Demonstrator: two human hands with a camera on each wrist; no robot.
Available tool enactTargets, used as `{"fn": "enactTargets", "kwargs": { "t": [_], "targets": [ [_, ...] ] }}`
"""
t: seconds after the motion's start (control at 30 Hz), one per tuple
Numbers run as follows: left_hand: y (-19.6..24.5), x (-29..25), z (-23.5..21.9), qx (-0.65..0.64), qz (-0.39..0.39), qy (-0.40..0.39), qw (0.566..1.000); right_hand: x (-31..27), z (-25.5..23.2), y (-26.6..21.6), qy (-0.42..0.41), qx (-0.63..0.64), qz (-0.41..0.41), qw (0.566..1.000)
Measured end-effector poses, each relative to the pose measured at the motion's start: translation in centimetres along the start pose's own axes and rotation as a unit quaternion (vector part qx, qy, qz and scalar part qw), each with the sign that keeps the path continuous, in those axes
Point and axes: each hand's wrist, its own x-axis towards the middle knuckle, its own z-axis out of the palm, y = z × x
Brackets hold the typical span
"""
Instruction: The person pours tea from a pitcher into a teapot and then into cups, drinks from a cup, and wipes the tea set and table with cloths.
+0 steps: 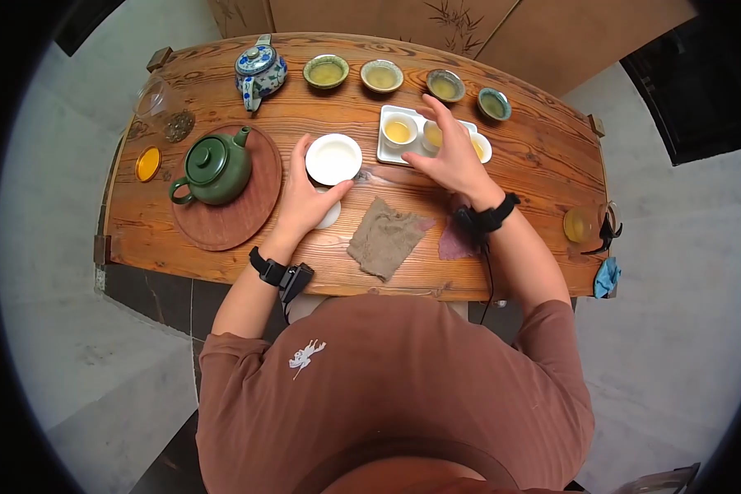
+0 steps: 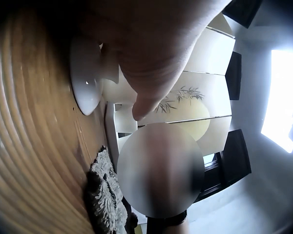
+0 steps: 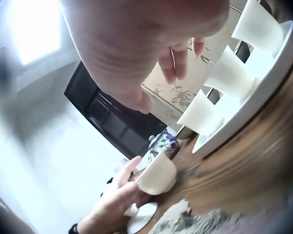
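Note:
My left hand (image 1: 305, 198) holds a white gaiwan bowl (image 1: 334, 160), fingers along its left side and thumb at the near rim. Partly under that hand lies a white lid (image 1: 330, 216), also visible as a lid (image 3: 142, 217) with a knob in the right wrist view. My right hand (image 1: 454, 160) hovers with fingers and thumb spread over a white tray (image 1: 393, 111) and holds nothing. Three small white cups of yellow tea stand on the tray; the left cup (image 1: 399, 129) shows fully, while the hand partly covers the others.
A green teapot (image 1: 214, 169) sits on a round wooden board (image 1: 259, 193) at left. Behind are a blue-and-white teapot (image 1: 259, 72) and several glazed tea bowls. A grey-brown cloth (image 1: 385, 237) lies in front; a glass pitcher (image 1: 579, 224) stands near the right edge.

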Motion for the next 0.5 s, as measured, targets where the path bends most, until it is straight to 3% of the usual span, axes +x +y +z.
{"fn": "enactTargets", "kwargs": {
  "t": [0.27,0.5],
  "targets": [
    [-0.6,0.2,-0.3,0.007,0.002,0.033,0.999,2.5,1.0,0.0,-0.088,-0.062,0.010,0.994],
    [-1.0,0.4,-0.3,-0.003,0.019,0.068,0.998,3.0,1.8,0.3,-0.091,-0.066,0.007,0.994]
  ]
}}
